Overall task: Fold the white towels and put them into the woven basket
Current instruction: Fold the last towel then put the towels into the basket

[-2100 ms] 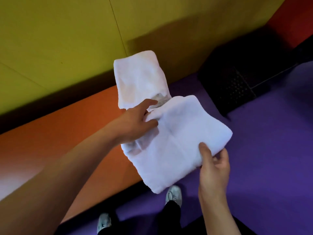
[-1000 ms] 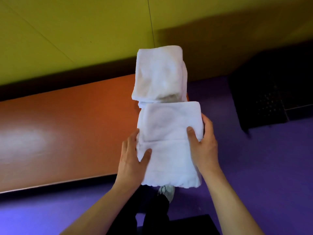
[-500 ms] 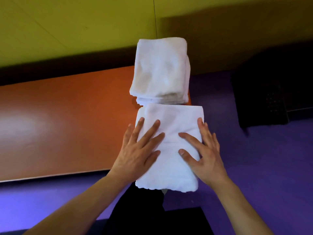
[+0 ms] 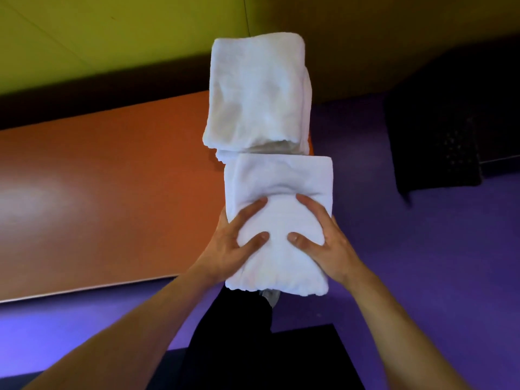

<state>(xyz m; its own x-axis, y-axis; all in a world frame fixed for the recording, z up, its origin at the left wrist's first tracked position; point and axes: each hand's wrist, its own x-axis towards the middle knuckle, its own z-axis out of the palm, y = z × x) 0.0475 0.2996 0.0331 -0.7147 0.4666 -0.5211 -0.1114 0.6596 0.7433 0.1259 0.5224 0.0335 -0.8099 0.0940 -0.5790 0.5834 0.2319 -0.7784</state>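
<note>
You are at the folding step: your left hand [image 4: 233, 243] and right hand [image 4: 318, 237] grip the folded towel [image 4: 278, 178] at the desk [image 4: 112, 192] end, near the stack [image 4: 256, 91]; next, I judge, carry it to the basket, unseen here.

left hand [image 4: 225, 249] and right hand [image 4: 323, 243] side by side, fingers [image 4: 250, 213] curled, gripping

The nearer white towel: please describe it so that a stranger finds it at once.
Find the orange table; at its right end lie two folded white towels. The nearer towel lies under both hands, left hand and right hand, while the farther pile goes untouched.
</note>
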